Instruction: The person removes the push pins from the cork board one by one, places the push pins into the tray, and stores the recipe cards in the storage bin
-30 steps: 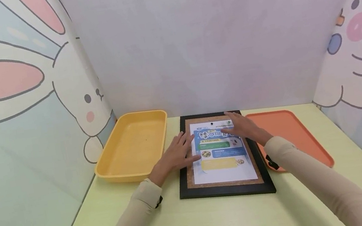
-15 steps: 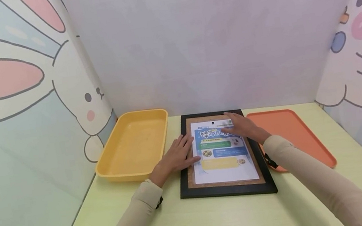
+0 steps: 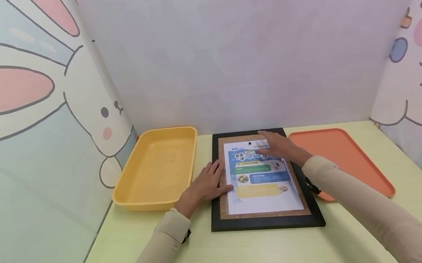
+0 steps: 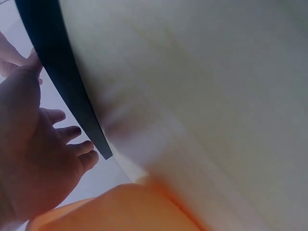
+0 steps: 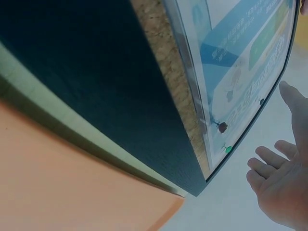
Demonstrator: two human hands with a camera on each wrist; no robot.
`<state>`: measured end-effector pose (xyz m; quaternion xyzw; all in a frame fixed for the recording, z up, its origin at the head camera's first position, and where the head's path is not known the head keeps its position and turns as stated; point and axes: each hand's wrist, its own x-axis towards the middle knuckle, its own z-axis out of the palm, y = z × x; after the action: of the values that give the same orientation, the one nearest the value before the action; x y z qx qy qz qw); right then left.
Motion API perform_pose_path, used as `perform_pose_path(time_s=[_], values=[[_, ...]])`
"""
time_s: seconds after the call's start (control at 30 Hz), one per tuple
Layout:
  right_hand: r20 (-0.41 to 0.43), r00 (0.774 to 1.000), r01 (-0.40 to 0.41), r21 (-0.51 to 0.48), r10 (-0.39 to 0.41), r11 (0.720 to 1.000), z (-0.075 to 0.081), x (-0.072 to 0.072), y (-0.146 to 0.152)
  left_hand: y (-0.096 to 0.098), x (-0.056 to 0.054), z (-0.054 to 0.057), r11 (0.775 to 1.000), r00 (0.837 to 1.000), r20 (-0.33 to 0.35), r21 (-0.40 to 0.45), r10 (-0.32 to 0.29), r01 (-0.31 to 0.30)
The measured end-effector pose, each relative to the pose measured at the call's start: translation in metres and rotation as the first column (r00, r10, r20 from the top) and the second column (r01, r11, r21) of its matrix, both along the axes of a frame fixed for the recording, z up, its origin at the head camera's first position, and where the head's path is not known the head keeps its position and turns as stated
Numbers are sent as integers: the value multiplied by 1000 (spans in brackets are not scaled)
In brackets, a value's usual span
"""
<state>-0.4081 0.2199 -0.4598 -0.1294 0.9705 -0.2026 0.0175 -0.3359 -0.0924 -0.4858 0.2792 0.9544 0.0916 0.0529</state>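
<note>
A black-framed cork board [image 3: 268,222] lies flat on the table in the head view. On it is a printed white sheet [image 3: 264,203] with blue, green and yellow blocks. My left hand [image 3: 205,185] is at the board's left side, fingers spread over the frame and the sheet's edge. Over the sheet's upper right is my right hand [image 3: 281,147], fingers extended and holding nothing; it hides that corner in the head view. The right wrist view shows a green push pin [image 5: 228,149] and a dark push pin [image 5: 222,127] near the sheet's corner.
A yellow tray [image 3: 150,168] stands left of the board, close to my left forearm. An orange-red tray [image 3: 338,152] lies to the right, partly under my right forearm. A pale curtain [image 3: 239,49] rises behind the table, with cartoon-printed walls at both sides.
My left hand has drawn slightly back toward me along the board's left side. My right hand has shifted a little left over the sheet. The view has turned slightly.
</note>
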Motion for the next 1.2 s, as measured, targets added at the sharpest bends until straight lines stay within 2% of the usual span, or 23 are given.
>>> perform_pose_path(time_s=[0.17,0.43,0.67,1.03,1.2], values=[[50,999,22,-5,-22,1000,0,-8,-3,0,-1,0,1000,1000,20,-22,-4,4],[54,998,19,6,-20,1000,-6,-15,-3,0,-1,-2,1000,1000,24,-31,4,-3],[88,996,13,-3,-12,1000,-10,-19,-6,1,1,0,999,999,36,-34,0,1],[30,1000,-2,3,2,1000,-18,-26,-11,0,-2,-4,999,1000,-7,-52,-11,10],[33,999,5,12,-5,1000,-19,-27,-13,0,-3,-6,999,1000,-22,-53,-11,10]])
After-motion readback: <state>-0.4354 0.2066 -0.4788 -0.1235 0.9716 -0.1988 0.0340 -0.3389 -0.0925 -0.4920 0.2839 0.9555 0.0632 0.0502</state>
